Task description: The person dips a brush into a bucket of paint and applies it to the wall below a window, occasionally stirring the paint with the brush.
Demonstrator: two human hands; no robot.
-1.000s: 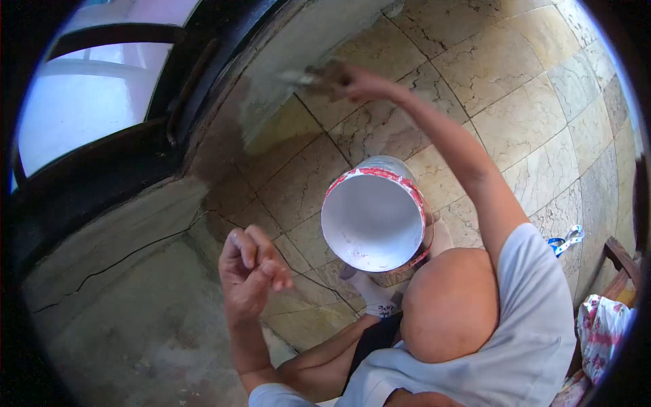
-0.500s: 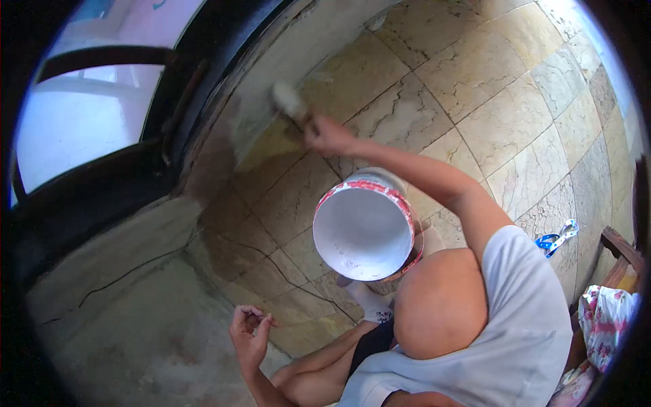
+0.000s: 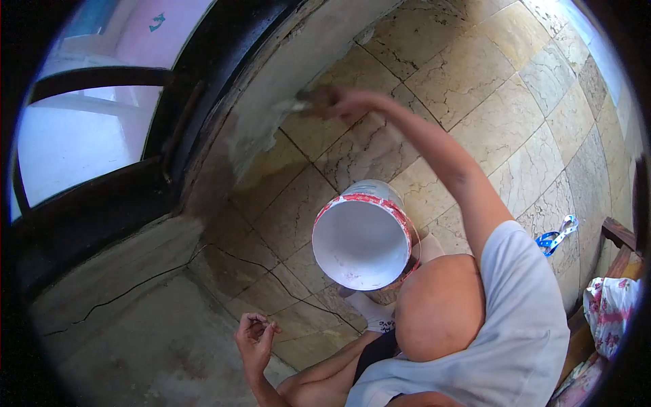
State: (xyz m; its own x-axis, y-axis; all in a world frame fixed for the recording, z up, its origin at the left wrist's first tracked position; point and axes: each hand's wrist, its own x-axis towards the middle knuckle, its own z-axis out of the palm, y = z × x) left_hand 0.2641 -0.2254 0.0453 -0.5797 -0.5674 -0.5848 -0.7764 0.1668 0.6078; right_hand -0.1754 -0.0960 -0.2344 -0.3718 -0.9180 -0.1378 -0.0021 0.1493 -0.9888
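Observation:
My right hand [image 3: 346,103], blurred by motion, is closed round a paintbrush [image 3: 296,106] with pale bristles. The brush head is at the pale lower wall [image 3: 268,112], just above the floor tiles. Below that arm, close to my foot, a white bucket [image 3: 363,241] with a red, paint-smeared rim leans with its mouth toward me; whitish residue coats its inside. My left hand [image 3: 254,339] hangs over my leg at the lower left, fingers curled and thumb against the fingertips. I cannot tell whether anything is pinched there.
Marbled tiles [image 3: 468,88] cover the floor. A thin dark cord [image 3: 278,278] crosses it on the left. Above the low wall is a black-framed window [image 3: 88,146]. A blue and white strap [image 3: 557,236] lies at right, near wooden furniture [image 3: 620,237] with floral cloth [image 3: 610,315].
My right hand has moved up and slightly right along the wall base with the paintbrush. My left hand has shifted slightly, its thumb nearer the fingertips. The view has tilted a little.

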